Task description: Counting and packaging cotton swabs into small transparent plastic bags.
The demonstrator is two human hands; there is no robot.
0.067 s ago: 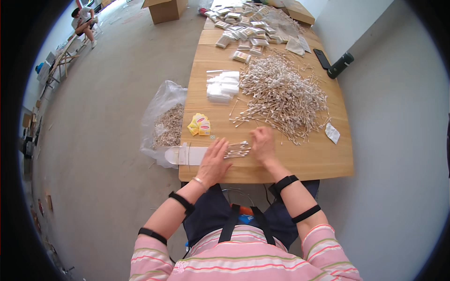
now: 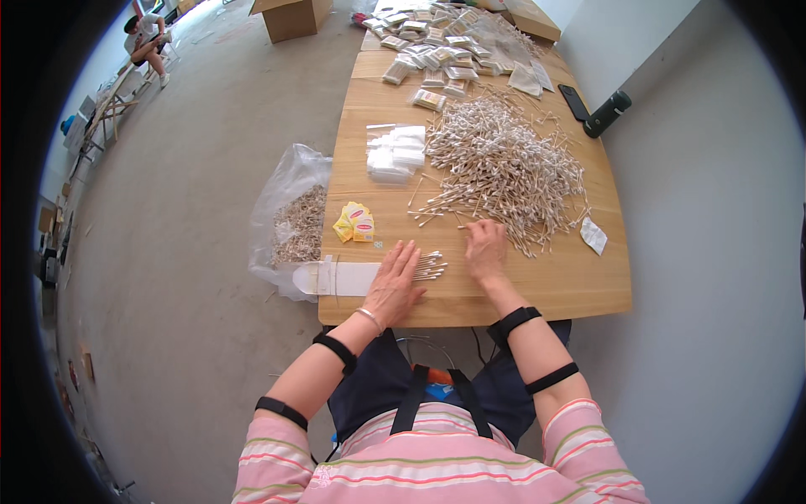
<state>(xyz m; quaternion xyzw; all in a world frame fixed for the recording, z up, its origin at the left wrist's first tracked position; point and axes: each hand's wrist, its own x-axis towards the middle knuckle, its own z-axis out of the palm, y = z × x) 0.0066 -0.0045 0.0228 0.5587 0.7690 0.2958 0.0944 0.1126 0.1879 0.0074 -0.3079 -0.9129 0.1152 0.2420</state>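
My left hand (image 2: 393,283) lies flat, fingers stretched out, over a small row of cotton swabs (image 2: 430,266) at the right end of a white card strip (image 2: 356,279). Their white tips stick out past its fingers. At the near edge of a large heap of loose cotton swabs (image 2: 504,151), my right hand (image 2: 485,249) is closed, its fingers curled down to the table. A swab tip shows beside those fingertips, but what they hold is hidden. Yellow printed cards (image 2: 354,223) lie beyond the strip, with clear plastic sleeves (image 2: 396,154) farther back.
Filled swab packets (image 2: 437,55) cover the table's far end. A phone (image 2: 573,102) and a dark bottle (image 2: 607,114) are by the right wall; crumpled white paper (image 2: 594,236) lies nearer. A clear bag of swabs (image 2: 294,223) stands left of the table. Another person (image 2: 147,46) sits far left.
My right hand has shifted right, away from the row of swabs and toward the heap's near edge. My left hand has slid slightly right over the row, covering more of it.
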